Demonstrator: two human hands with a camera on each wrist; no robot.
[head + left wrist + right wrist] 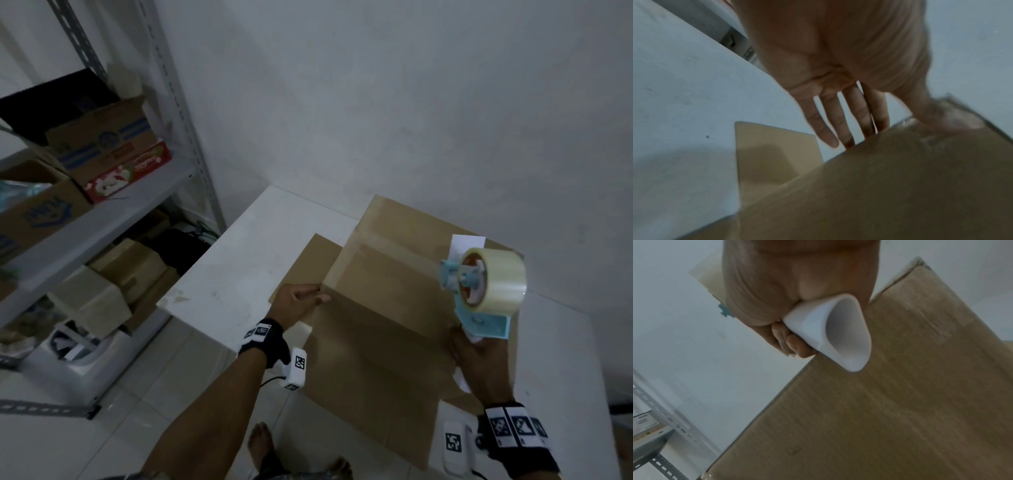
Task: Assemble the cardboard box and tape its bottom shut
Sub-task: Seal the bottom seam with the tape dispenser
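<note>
Cardboard box: plain brown corrugated carton (383,308) stands on the white table (239,260), between my two hands, taped side up.
Tape on box: a strip of clear tape (373,236) shows along the far part of the top; whether the seam is sealed along its whole length I cannot tell.
Loose flap: one brown flap (308,263) lies flat on the table just beyond my left hand.
Left hand: my left hand (296,303) is open, straight fingers (840,123) down the near-left corner, thumb on top, steadying.
Right hand: my right hand (479,363) is closed round the white handle (828,332) of the blue tape dispenser with its clear roll (486,284), held above the box's right edge.
Handling: I judge it light and empty, so it will slide under a push; panels stiff, flaps springy.
Where to hold: best braced at corners and edges, where the board is stiffest, not mid-panel.
</note>
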